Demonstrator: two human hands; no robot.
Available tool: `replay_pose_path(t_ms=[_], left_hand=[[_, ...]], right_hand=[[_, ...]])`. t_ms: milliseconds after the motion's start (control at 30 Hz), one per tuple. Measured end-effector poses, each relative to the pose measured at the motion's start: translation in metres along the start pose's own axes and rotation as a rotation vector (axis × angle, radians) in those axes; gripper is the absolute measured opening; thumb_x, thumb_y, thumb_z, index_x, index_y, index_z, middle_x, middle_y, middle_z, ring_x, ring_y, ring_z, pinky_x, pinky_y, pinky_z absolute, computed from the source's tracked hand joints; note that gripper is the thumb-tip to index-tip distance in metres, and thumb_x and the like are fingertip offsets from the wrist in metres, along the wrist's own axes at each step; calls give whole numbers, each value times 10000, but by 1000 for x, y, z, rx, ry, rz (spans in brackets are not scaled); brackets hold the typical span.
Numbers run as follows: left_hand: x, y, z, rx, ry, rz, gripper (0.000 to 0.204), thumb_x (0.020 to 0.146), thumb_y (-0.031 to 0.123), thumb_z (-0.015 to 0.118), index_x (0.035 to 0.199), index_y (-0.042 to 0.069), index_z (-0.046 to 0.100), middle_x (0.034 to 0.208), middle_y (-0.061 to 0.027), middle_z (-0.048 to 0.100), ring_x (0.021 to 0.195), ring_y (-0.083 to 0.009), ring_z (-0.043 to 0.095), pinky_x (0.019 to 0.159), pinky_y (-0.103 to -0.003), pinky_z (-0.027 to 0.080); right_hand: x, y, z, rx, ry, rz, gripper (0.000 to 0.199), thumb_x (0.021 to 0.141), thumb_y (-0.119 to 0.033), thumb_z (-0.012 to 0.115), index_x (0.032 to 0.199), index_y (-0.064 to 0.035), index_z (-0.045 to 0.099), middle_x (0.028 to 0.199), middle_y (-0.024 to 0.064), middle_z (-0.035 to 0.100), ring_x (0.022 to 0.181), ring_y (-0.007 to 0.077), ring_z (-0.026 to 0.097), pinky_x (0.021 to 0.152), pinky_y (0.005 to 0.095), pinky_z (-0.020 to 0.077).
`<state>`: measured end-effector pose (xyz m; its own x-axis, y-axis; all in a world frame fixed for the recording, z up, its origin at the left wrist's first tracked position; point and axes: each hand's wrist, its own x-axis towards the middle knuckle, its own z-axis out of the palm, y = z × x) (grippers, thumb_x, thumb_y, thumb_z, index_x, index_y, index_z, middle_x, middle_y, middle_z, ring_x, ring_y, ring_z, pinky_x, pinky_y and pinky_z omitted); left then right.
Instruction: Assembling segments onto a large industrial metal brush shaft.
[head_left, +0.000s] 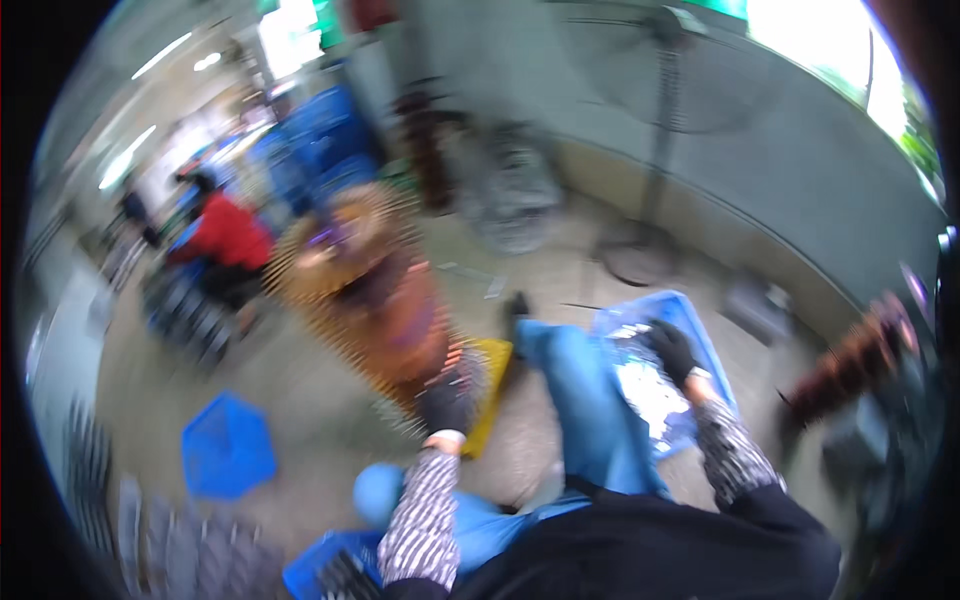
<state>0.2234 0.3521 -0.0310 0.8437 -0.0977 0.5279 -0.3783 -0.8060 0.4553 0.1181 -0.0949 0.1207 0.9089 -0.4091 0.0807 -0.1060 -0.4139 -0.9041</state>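
Column [385, 315]: copper-brown, spiky, left of centre, beside a yellow panel [489, 400]
Left hand [447, 404]: black-gloved, at the column's lower end; fingers blurred, cannot tell their pose
Right hand [672, 352]: black-gloved, over shiny pieces [643, 392] in a blue tray [712, 362]; fingers likewise unclear

The tall round rack [390, 325] was of orange-brown colour, with many thin points sticking out around its sides, like bristles. Its wide upper part showed a small purple spot, and its body went down toward a yellow flat piece [490, 390]. It looked slanted in this curved view; whether it truly leaned could not be told. On the right there lay a blue rectangular tray [710, 350], low and open at the top. Inside it, the shiny silvery pieces [645, 392] were spread loosely; their exact shape was too blurred.
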Motion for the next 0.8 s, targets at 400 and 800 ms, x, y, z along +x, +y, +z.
replay_pose_path(t_ms=[400,800], left_hand=[[20,-14,-14,470,-57,177,557,919,156,550,1474,132,582,1301,-110,727,869,-341,724,722,-470,534],[42,10,21,481,-148,179,527,936,145,545,1460,143,598,1309,-113,721,911,-351,728,770,-463,552]], right_hand=[[-5,210,69,600,-203,110,252,1022,-255,606,1135,-69,734,1024,85,735,783,176,652,680,293,496],[-167,515,187,1445,-983,-1206,405,1066,-340,487,1313,-80,675,1304,103,676,1101,243,647,915,376,521]])
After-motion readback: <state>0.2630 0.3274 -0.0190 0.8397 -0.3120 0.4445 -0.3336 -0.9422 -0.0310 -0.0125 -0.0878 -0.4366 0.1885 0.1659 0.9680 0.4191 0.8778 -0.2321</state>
